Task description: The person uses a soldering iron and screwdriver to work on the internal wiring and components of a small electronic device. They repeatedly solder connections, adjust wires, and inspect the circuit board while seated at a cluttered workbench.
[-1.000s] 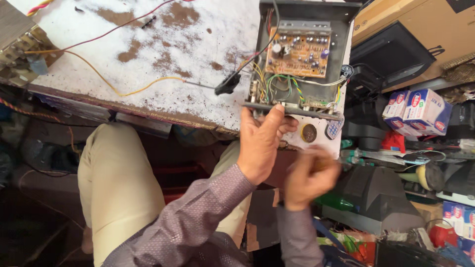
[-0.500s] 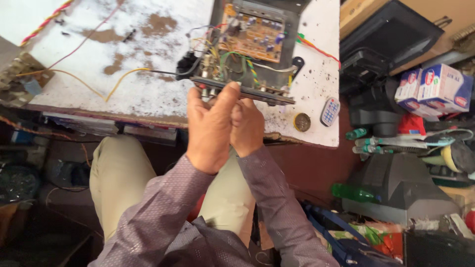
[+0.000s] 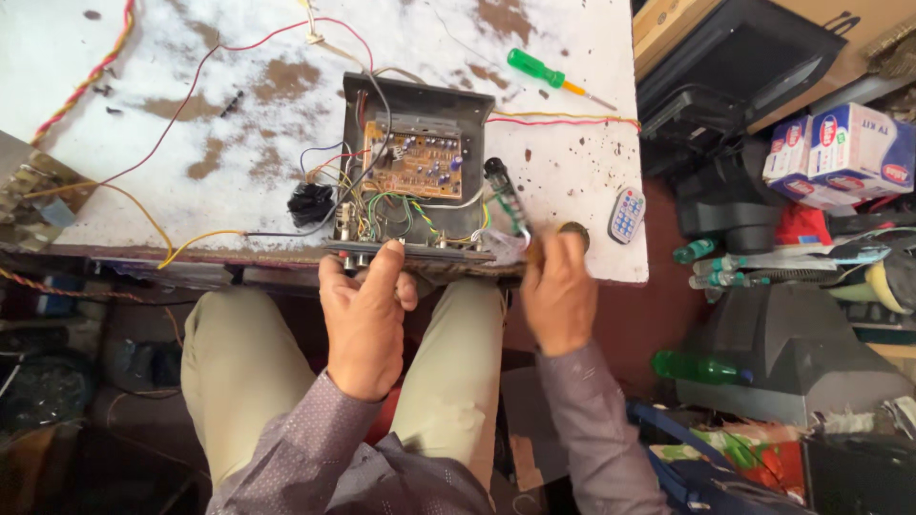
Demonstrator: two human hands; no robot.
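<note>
We see a matt dark metal chassis (image 3: 417, 105), a glossy green plastic screwdriver handle (image 3: 535, 69), and a rough, stained white table (image 3: 143, 124).

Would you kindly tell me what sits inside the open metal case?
Inside the metal case: a brown circuit board and tangled coloured wires. Anything under the board is hidden.

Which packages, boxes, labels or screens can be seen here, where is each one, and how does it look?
Two small cartons: far right, side by side, white with red and blue print.
Cardboard box: top right, beyond the table's edge, brown, rectangular.
Remote control: table's right edge, small, pale with coloured buttons.
Dark set: right of the table, black casing; screen not visible.
</note>
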